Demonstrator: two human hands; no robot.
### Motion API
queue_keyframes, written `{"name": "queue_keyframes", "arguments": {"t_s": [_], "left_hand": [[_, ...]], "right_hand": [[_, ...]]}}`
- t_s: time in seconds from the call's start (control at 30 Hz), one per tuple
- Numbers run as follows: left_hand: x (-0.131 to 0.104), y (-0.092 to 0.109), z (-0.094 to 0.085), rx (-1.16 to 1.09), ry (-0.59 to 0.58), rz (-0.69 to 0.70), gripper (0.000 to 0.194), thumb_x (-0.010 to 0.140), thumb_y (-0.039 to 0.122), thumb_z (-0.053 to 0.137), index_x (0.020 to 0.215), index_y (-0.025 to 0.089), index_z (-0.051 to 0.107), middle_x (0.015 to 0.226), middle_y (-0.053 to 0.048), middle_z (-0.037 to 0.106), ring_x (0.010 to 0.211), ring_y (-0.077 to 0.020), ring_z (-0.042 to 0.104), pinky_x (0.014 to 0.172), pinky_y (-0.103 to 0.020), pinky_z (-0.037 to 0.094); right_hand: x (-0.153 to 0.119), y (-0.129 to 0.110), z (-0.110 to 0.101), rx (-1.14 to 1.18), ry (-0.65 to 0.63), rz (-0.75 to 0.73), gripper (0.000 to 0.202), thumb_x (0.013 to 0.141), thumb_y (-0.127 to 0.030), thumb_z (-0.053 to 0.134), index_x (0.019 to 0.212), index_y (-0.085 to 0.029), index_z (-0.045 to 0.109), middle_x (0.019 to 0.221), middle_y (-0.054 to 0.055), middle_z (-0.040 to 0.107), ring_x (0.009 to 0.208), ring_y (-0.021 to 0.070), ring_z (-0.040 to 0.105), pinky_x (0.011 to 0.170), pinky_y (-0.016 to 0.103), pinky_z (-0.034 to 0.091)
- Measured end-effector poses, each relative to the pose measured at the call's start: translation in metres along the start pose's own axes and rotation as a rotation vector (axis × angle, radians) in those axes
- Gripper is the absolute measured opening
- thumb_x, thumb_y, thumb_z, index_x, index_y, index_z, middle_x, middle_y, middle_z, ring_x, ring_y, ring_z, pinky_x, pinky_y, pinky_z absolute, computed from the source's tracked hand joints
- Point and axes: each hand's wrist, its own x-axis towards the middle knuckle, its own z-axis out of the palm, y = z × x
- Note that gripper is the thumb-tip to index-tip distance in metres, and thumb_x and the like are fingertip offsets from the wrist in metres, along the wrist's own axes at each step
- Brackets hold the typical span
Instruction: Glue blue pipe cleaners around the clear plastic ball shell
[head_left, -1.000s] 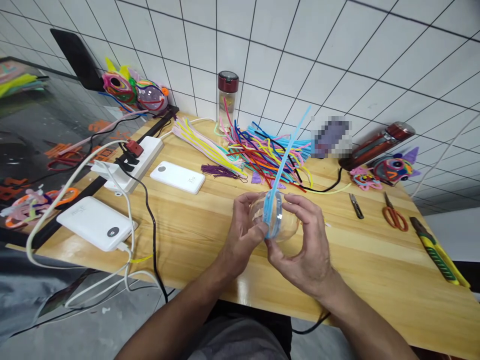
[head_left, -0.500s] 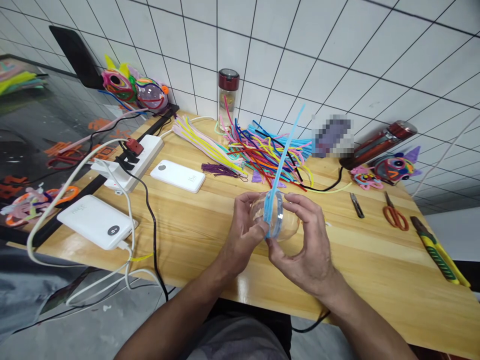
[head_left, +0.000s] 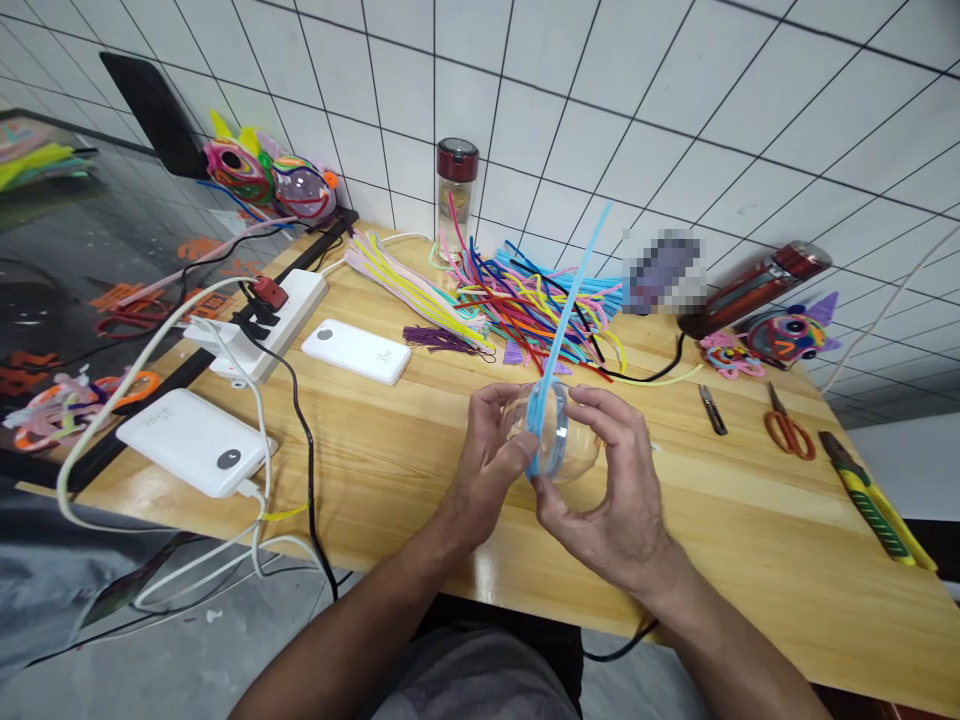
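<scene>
Wooden bench (head_left: 750,540), glossy, pale plank top. White tiled wall (head_left: 675,120) with dark grout behind the bench. Grey floor (head_left: 112,620) left of the bench.

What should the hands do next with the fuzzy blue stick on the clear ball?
Probably bend the long free end of the blue stick down around the clear ball. Both the left hand and right hand grip the ball; one loop already circles it.

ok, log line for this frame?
left hand: holds clear ball | right hand: holds ball, pinches blue pipe cleaner | pipe cleaner: wrapped round ball, end up | above wooden table
</scene>
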Motion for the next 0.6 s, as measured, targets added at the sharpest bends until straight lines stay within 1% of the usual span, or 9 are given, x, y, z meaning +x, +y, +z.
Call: {"name": "queue_keyframes", "arguments": {"t_s": [0.2, 0.37, 0.6], "left_hand": [[0.0017, 0.0008, 0.0024, 0.004, -0.006, 0.028, 0.045, 0.099, 0.05, 0.078, 0.132, 0.03, 0.056, 0.138, -0.005, 0.066, 0.132, -0.0259, 0.063, 0.108, -0.041, 0.056], [0.001, -0.0013, 0.002, -0.012, -0.014, 0.019, 0.044, 0.1, 0.05, 0.077, 0.134, 0.031, 0.056, 0.139, -0.004, 0.066, 0.128, -0.0245, 0.064, 0.104, -0.039, 0.056], [-0.0002, 0.0013, 0.0026, -0.024, -0.03, 0.001, 0.043, 0.101, 0.05, 0.076, 0.135, 0.031, 0.057, 0.14, -0.005, 0.065, 0.13, -0.0252, 0.063, 0.107, -0.04, 0.055]], "right_hand": [[0.0011, -0.0009, -0.0013, -0.006, 0.013, 0.005, 0.065, 0.084, -0.018, 0.074, 0.146, -0.026, 0.055, 0.138, 0.017, 0.068, 0.131, 0.0392, 0.068, 0.106, 0.064, 0.061], [0.0017, -0.0011, -0.0027, 0.004, 0.014, 0.012, 0.062, 0.085, -0.017, 0.074, 0.144, -0.024, 0.055, 0.138, 0.018, 0.068, 0.132, 0.039, 0.068, 0.107, 0.063, 0.06], [0.0016, -0.0011, -0.0043, 0.0, 0.012, 0.019, 0.063, 0.085, -0.018, 0.074, 0.145, -0.025, 0.055, 0.138, 0.017, 0.068, 0.131, 0.039, 0.068, 0.107, 0.063, 0.061]]}}
